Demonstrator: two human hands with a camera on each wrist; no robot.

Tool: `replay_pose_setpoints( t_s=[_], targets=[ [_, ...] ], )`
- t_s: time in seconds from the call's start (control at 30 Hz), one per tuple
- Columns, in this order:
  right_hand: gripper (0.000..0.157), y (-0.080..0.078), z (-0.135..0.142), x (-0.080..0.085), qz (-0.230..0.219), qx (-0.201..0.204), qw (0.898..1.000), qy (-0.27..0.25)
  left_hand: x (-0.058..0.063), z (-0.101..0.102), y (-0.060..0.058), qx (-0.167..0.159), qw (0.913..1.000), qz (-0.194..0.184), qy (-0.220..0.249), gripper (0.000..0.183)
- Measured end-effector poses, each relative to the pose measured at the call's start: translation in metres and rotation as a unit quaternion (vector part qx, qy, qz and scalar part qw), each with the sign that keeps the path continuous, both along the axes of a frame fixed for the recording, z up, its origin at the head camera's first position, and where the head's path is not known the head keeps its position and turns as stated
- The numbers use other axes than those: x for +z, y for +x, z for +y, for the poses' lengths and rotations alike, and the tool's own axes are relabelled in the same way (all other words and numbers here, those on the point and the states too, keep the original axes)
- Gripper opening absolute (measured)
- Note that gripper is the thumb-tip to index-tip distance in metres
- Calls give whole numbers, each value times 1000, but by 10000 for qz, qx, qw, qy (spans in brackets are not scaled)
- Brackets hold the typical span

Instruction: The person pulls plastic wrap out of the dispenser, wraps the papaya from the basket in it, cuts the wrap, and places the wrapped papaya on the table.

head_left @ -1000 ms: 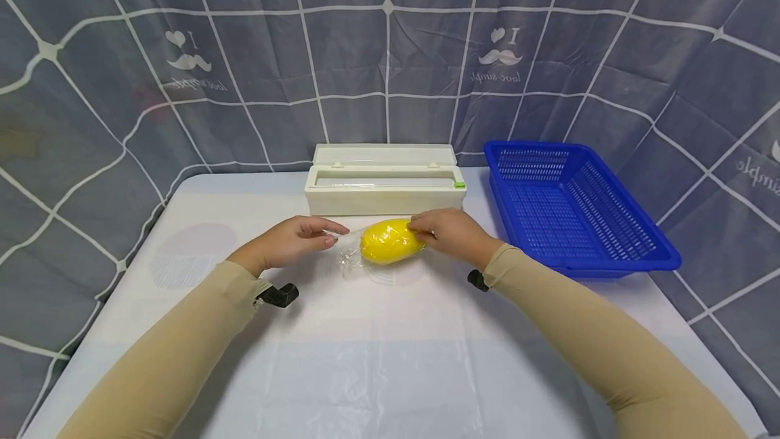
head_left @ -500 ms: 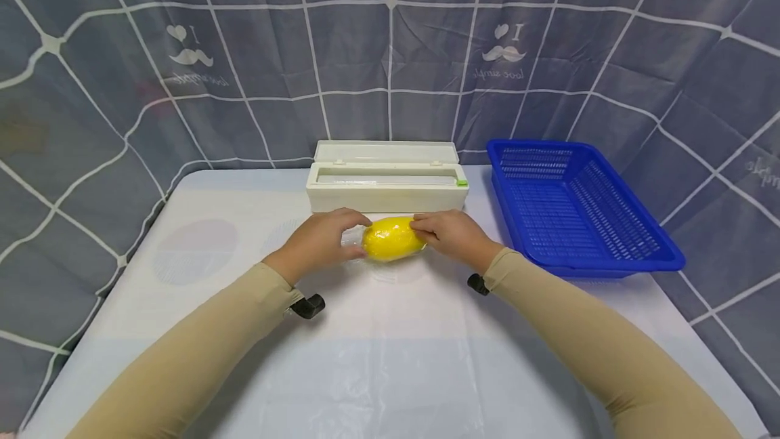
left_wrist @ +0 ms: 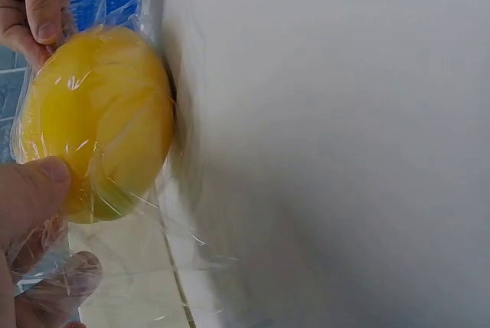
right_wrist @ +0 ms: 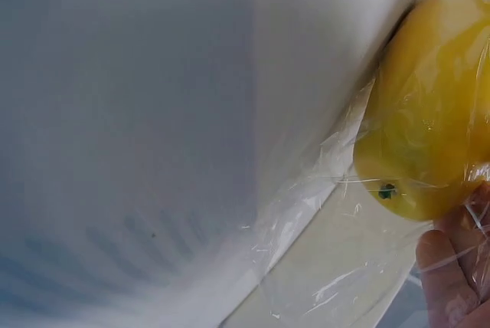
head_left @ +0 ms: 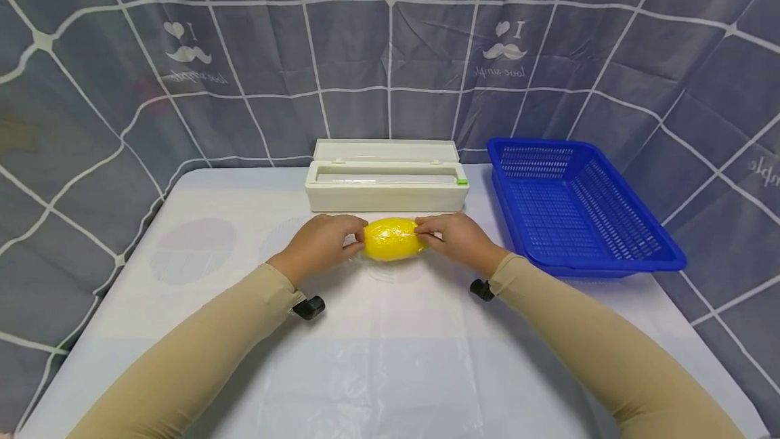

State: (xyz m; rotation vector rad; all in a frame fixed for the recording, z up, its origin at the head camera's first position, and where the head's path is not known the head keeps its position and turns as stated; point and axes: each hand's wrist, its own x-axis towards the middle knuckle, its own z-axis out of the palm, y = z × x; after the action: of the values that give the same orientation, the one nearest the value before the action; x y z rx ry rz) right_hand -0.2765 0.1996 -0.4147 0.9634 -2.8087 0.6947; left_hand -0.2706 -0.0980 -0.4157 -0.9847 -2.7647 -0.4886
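Note:
A smooth yellow mango (head_left: 392,240), wrapped in clear cling film (right_wrist: 321,282), lies lengthwise between my hands, just in front of a white box. At its left end is my left hand (head_left: 325,239); in the left wrist view the left thumb (left_wrist: 34,190) presses on the fruit, and loose film drapes over the fingers below it. My right hand (head_left: 456,236) pinches film at the right end, its fingertips right at the fruit. The right wrist view shows a small dark stem mark on the mango and film spreading out beyond it.
Behind the mango stands a white cling film dispenser (head_left: 386,196), lid raised, with a green slider (head_left: 462,182) at its right. A blue plastic basket (head_left: 506,215) sits at the right. The white-covered table (head_left: 378,371) backs onto a grey checked curtain (head_left: 341,53).
My left hand has moved right, from the loose film beside the mango to the mango's left end, and its fingers have closed in there. The right hand has stayed nearly in place.

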Motion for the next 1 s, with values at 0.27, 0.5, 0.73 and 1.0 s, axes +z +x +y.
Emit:
replay_pose_setpoints(
  t_s=[0.27, 0.5, 0.73, 1.0],
  targets=[
    [20, 3, -3, 0, -152, -83, 9998, -139, -1, -1, -2, 51, 10000, 68, 24, 13],
    [17, 7, -7, -1, -73, -218, 9996, -148, 1, -3, -3, 47, 9996, -273, 6, 9],
    [16, 9, -6, -2, -21, -171, 9997, -176, 0, 2, 0, 149, 9998, -73, -148, 30],
    [14, 15, -5, -5, 674, -43, 9977, -8, -2, 4, 0, 174, 9995, 162, -200, 20]
  ],
)
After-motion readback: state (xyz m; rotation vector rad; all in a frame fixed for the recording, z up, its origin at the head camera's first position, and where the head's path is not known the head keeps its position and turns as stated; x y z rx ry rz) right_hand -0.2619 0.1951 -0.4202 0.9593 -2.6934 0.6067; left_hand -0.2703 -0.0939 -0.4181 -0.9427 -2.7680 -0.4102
